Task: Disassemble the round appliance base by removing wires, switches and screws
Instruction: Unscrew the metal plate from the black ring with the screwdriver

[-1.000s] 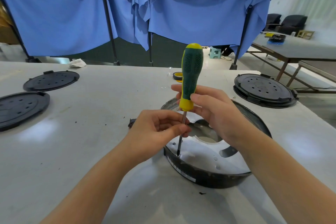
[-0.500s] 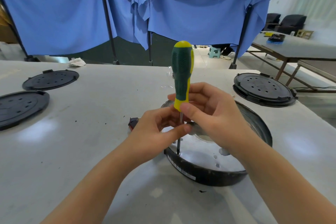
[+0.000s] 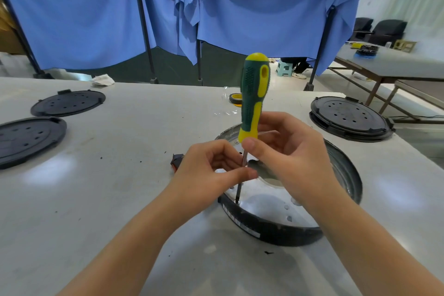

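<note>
The round appliance base (image 3: 276,233), black-rimmed with a shiny metal plate inside, lies on the white table (image 3: 120,175) in front of me. A green and yellow screwdriver (image 3: 253,94) stands nearly upright, its tip on a screw near the base's front left rim. My right hand (image 3: 288,158) holds the lower end of the handle with thumb and fingers. My left hand (image 3: 211,170) pinches the metal shaft below it. A small black and red part (image 3: 176,162) lies just left of the base, half hidden by my left hand.
Two flat black round covers (image 3: 68,103) (image 3: 26,139) lie at the far left. Another black round base (image 3: 349,118) sits at the back right. A tape roll (image 3: 235,98) lies behind the screwdriver. Blue curtains hang behind the table, and a second table stands at right.
The screwdriver handle has turned, showing its yellow stripe, and tilted slightly. My right hand's fingers have shifted on the handle. The left hand stays on the shaft.
</note>
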Demonstrator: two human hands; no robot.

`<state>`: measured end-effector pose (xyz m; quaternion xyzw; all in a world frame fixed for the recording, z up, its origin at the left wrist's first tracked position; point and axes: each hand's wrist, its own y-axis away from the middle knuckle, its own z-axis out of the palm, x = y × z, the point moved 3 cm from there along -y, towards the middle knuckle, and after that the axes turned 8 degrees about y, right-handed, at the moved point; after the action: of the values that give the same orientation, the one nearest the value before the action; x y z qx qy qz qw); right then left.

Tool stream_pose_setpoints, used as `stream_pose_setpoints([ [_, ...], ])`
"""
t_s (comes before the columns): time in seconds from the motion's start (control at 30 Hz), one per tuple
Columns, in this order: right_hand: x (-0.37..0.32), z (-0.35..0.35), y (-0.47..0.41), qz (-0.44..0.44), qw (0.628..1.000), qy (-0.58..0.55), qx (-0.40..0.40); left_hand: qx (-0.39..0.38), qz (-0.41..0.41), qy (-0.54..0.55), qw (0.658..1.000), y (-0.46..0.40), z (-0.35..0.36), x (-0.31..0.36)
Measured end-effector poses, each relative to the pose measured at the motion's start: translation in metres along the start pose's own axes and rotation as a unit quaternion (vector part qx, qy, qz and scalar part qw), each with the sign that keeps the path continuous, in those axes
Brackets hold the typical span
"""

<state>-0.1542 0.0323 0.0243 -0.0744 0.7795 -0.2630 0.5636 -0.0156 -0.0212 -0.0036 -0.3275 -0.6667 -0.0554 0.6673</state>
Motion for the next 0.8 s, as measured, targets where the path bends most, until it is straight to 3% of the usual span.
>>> stream_pose_setpoints([
  [0.4,-0.0004,0.0024,0.0011,-0.022,1.0,-0.006,0.002,0.007,0.019,-0.049,0.999,0.0006,0.0043,-0.0018],
  [0.67,-0.0021,0.0046,0.0058,-0.013,0.998,-0.035,-0.059,-0.083,-0.028,-0.04,0.995,0.0052,0.0053,0.0048],
  [0.8,-0.0034,0.0058,0.0062,-0.008,0.998,-0.008,-0.058,-0.082,-0.04,-0.01,0.996,0.0056,0.004,0.0037],
])
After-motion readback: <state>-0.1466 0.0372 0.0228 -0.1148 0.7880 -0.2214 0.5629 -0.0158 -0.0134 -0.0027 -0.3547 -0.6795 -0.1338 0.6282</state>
